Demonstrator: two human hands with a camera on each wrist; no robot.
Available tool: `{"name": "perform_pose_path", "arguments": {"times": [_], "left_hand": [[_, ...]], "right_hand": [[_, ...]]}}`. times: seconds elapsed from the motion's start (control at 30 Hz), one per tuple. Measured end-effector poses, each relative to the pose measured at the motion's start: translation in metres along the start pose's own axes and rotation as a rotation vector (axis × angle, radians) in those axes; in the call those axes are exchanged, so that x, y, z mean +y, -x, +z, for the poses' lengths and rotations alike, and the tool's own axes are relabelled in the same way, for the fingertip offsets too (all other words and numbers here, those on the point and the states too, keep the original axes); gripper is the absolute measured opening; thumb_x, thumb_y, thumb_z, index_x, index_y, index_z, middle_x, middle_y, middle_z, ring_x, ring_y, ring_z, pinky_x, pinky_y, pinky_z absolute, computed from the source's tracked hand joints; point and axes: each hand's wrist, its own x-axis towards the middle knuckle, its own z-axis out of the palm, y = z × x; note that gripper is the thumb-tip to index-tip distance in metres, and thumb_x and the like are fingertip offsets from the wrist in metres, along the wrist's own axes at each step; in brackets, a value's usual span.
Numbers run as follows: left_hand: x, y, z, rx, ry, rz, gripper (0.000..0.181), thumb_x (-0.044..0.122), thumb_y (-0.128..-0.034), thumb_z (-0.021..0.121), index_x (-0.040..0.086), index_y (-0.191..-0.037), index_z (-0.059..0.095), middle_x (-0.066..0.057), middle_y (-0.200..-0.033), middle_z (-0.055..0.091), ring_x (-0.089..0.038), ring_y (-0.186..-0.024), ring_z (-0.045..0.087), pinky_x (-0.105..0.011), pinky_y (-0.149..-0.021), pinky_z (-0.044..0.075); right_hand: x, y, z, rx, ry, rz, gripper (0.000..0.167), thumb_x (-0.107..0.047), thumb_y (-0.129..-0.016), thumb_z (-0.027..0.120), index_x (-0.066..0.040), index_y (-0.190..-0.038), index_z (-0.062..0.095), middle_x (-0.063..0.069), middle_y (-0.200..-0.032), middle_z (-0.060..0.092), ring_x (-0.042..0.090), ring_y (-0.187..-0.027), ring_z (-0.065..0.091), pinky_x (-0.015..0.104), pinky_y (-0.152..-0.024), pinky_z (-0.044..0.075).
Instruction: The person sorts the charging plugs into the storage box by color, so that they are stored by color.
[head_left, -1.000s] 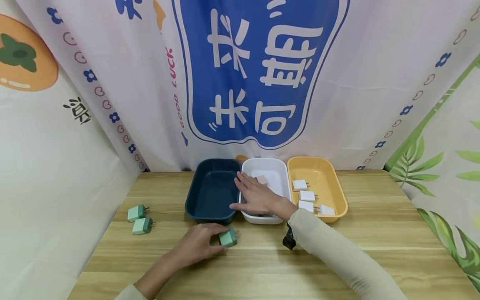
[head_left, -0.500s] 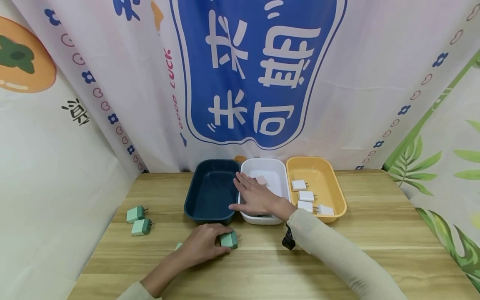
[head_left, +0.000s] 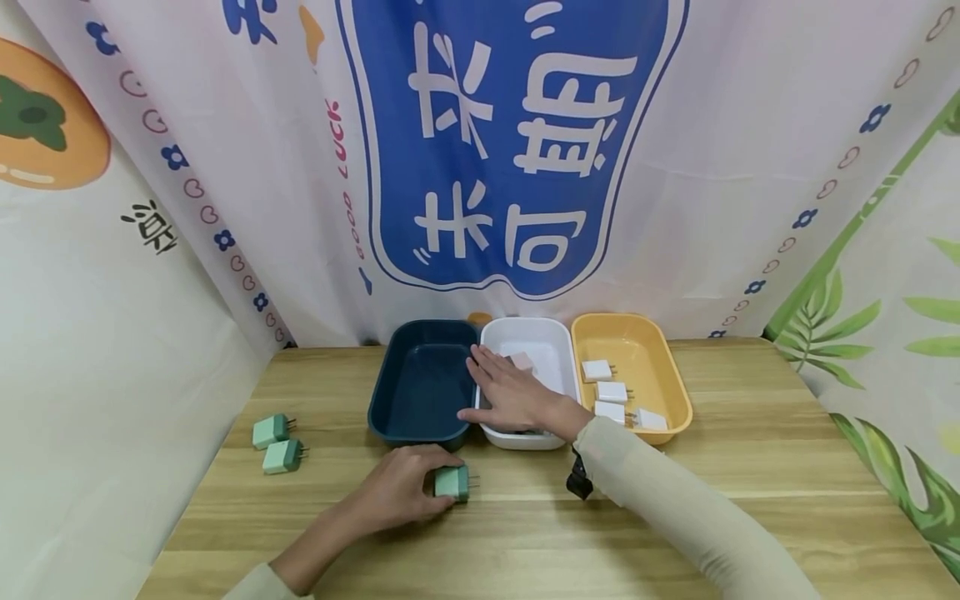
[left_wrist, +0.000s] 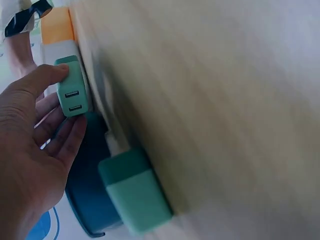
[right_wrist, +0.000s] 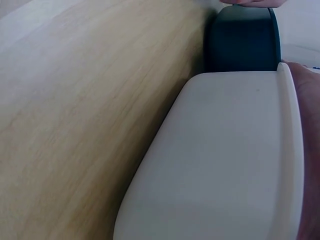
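Pinching a two-tone green charger in front of a navy tray

The green charger [head_left: 452,483] is a small rounded block, pale mint over most of its body and darker green toward the prong end. Two thin prongs point right in the head view; the left wrist view shows two dark slots on its pale face. It sits just before the navy tray [head_left: 423,392], pinched between the thumb and fingers of the left hand [head_left: 401,492]. Whether it touches the wooden table [head_left: 600,542] is hard to tell.

The right hand [head_left: 517,396] lies flat over the white tray [head_left: 553,375], fingers straight, tips at the navy tray's edge. It covers much of that tray's contents: a pale pink block [head_left: 521,362] shows, with dark pieces too hidden to name. Beside it, the yellow tray [head_left: 645,358] holds four white chargers [head_left: 611,392].

Well to the left lie two green chargers [head_left: 282,457]. The left wrist view also has a blurred green block [left_wrist: 135,192] up close. The right wrist view is mostly the white tray's outer wall, the right hand cut to a sliver.
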Motion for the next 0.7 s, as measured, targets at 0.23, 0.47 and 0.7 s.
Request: {"name": "perform_pose_path", "arguments": {"times": [0.23, 0.47, 0.7], "left_hand": [[0.000, 0.005, -0.018, -0.038, 0.022, -0.002, 0.046, 0.026, -0.0876, 0.089, 0.010, -0.128, 0.075, 0.000, -0.123, 0.076, -0.009, -0.106, 0.070, -0.031, -0.087, 0.061], [-0.001, 0.009, -0.033, -0.023, 0.040, 0.010, 0.043, 0.025, -0.0882, 0.089, 0.014, -0.128, 0.076, 0.000, -0.124, 0.076, -0.015, -0.113, 0.071, -0.038, -0.093, 0.061], [-0.002, 0.007, -0.048, -0.023, 0.084, 0.005, 0.042, 0.024, -0.0886, 0.088, 0.012, -0.127, 0.076, -0.002, -0.125, 0.076, -0.019, -0.116, 0.071, -0.039, -0.096, 0.061]], "right_hand": [[-0.001, 0.000, -0.001, -0.001, -0.004, -0.011, 0.098, -0.071, -0.104, 0.044, -0.002, -0.168, 0.018, 0.018, -0.177, 0.007, 0.029, -0.164, 0.005, 0.052, -0.130, 0.019], [0.001, -0.001, 0.001, 0.005, 0.000, -0.012, 0.097, -0.071, -0.104, 0.043, -0.004, -0.169, 0.015, 0.017, -0.177, 0.007, 0.029, -0.164, 0.006, 0.052, -0.131, 0.018], [0.002, -0.001, 0.003, 0.007, 0.000, -0.016, 0.096, -0.071, -0.105, 0.043, -0.004, -0.169, 0.015, 0.017, -0.177, 0.006, 0.030, -0.164, 0.005, 0.053, -0.131, 0.018]]}}
